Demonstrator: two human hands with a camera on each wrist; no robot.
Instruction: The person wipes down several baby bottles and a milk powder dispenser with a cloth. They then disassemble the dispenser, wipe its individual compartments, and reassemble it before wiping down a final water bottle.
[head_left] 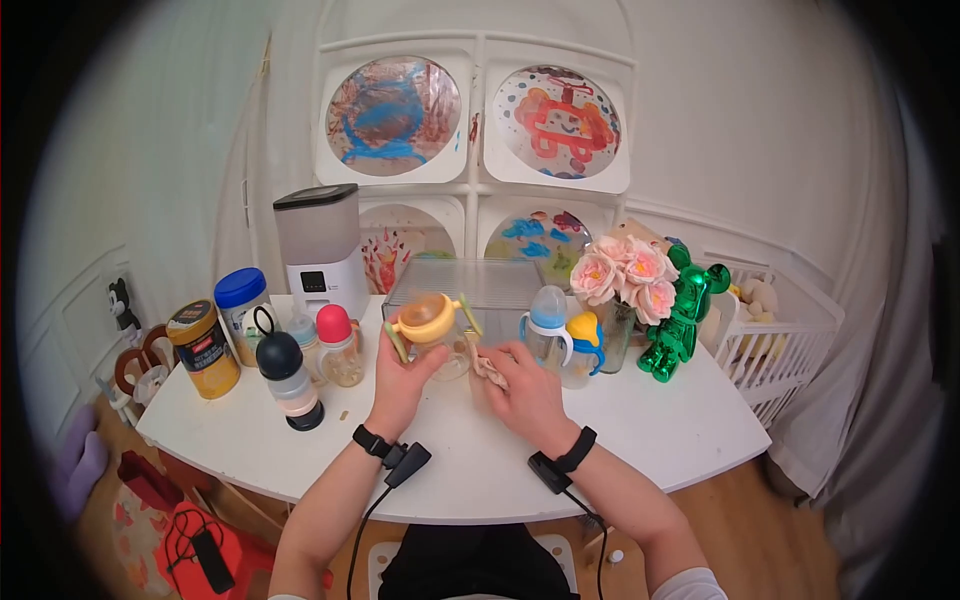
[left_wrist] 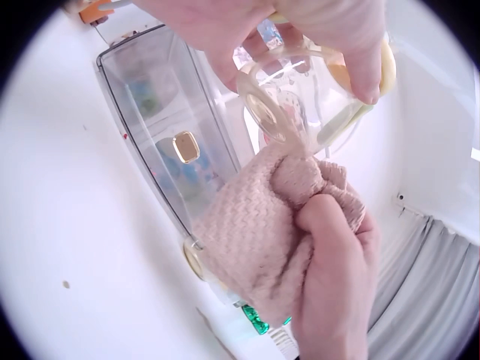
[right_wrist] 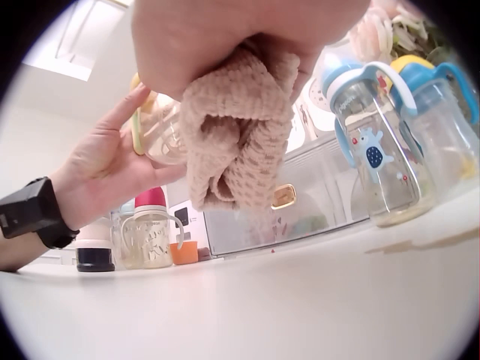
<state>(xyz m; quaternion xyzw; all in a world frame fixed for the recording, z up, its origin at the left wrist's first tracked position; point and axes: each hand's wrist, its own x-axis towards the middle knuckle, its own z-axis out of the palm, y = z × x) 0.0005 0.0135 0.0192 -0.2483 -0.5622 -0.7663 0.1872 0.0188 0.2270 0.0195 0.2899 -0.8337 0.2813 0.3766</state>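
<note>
My left hand [head_left: 402,385] grips a clear bottle with a yellow-orange collar [head_left: 427,318] and green-tipped handles, held tilted above the table. In the left wrist view its clear wall [left_wrist: 315,94] shows below the fingers. My right hand [head_left: 527,398] pinches a bunched beige-pink textured cloth [head_left: 489,371] beside the bottle. The cloth [left_wrist: 251,225] touches the bottle's clear end in the left wrist view, and the right thumb lies over its folds. From the right wrist view, the cloth [right_wrist: 236,131] hangs under the right hand, in front of part of the bottle.
A clear lidded box [head_left: 465,280] stands behind the hands. On the left are a red-topped bottle [head_left: 340,350], a dark-capped bottle [head_left: 290,380] and a tin [head_left: 204,350]. On the right are a blue-handled bottle [head_left: 547,330], a yellow-topped bottle [head_left: 584,350], flowers [head_left: 630,275] and a green figure [head_left: 685,315].
</note>
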